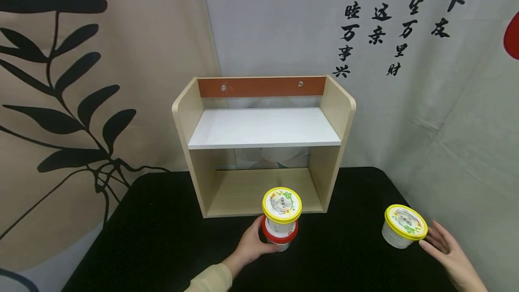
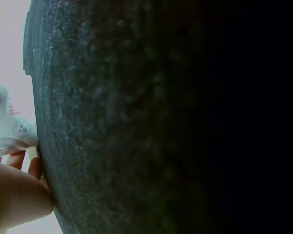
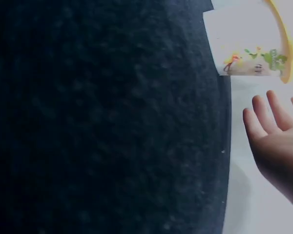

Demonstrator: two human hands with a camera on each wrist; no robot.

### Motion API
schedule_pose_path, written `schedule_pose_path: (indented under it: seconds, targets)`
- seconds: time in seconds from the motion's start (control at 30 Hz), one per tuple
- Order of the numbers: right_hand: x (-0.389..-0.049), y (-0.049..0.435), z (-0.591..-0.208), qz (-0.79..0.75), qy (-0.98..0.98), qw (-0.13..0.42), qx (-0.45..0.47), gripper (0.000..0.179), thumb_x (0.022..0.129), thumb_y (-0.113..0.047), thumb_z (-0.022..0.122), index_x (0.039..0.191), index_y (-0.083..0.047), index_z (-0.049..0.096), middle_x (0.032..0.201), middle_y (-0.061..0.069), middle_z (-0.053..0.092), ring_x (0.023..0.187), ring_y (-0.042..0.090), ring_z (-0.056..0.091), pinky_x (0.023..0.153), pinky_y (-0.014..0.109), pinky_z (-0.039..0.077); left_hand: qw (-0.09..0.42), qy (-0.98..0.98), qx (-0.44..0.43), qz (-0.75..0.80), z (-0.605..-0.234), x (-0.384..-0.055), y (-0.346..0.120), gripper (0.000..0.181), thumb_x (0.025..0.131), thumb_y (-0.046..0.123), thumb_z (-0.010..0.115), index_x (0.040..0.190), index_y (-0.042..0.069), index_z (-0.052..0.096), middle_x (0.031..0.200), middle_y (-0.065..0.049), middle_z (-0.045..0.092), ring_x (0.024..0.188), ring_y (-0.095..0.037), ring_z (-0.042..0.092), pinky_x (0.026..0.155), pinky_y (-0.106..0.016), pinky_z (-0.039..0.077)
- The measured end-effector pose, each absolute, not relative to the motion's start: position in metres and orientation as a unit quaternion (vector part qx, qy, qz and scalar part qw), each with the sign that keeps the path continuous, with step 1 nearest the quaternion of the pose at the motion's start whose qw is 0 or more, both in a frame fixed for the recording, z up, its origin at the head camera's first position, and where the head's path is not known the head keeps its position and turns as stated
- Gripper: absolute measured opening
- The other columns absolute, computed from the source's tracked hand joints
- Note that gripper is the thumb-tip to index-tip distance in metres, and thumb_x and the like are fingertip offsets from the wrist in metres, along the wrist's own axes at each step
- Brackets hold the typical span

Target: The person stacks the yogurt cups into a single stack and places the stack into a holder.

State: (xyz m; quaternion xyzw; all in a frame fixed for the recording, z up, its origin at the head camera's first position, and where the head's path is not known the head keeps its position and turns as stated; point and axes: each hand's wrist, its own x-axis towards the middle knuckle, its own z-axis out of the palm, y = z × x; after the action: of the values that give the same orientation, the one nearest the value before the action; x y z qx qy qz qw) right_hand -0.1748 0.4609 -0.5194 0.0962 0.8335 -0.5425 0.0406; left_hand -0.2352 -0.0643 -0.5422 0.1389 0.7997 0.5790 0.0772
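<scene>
Two small white tubs stand stacked in front of the shelf unit. The upper tub (image 1: 282, 205) has a yellow lid, the lower tub (image 1: 279, 235) a red one. My left hand (image 1: 253, 244) grips the red-lidded tub from its left side; in the left wrist view the gripped tub (image 2: 14, 122) shows only at the left edge. Over on the right, another yellow-lidded tub (image 1: 405, 226) rests on the black tabletop. Beside it is my right hand (image 1: 450, 251), fingers extended. The right wrist view shows a gap between these fingers (image 3: 276, 117) and the tub (image 3: 249, 41).
A two-level wooden shelf unit (image 1: 263, 127) with a white upper board and a brown back rail stands at the back of the black table (image 1: 162, 238). Behind it hangs a curtain (image 1: 405, 116) with black characters and leaf prints.
</scene>
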Motion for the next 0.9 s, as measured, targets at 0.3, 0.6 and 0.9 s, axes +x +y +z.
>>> schedule_pose_path:
  seconds: [0.3,0.6,0.9]
  targets:
    - [-0.183,0.454,-0.528,-0.562,0.822,0.065,0.067,0.091,0.105,-0.031,0.049,0.149,0.002,-0.025,0.153,0.041,0.002,0.133,0.042,0.033,0.077,0.016,0.046,0.079,0.806,0.137,0.57,-0.544,-0.236,-0.065,0.092,0.068,0.018,0.092,0.144,0.006,0.042,0.136,-0.01,0.056,0.129,-0.036,0.047,0.11,-0.065,0.028]
    - [-0.186,0.449,-0.535,-0.585,0.808,0.058,0.033,0.089,0.104,-0.021,0.052,0.151,0.001,-0.021,0.153,0.042,0.0,0.094,-0.024,0.038,0.078,0.014,0.047,0.087,0.805,0.13,0.572,-0.542,-0.235,-0.065,0.092,0.069,0.018,0.092,0.145,0.007,0.041,0.137,-0.01,0.055,0.13,-0.037,0.046,0.109,-0.066,0.027]
    - [-0.189,0.445,-0.539,-0.587,0.808,0.042,0.024,0.088,0.103,-0.016,0.055,0.153,0.003,-0.015,0.151,0.037,0.01,0.096,-0.02,0.043,0.08,0.016,0.048,0.081,0.799,0.136,0.58,-0.542,-0.234,-0.064,0.091,0.069,0.017,0.091,0.145,0.009,0.042,0.137,-0.009,0.055,0.131,-0.036,0.045,0.11,-0.066,0.027]
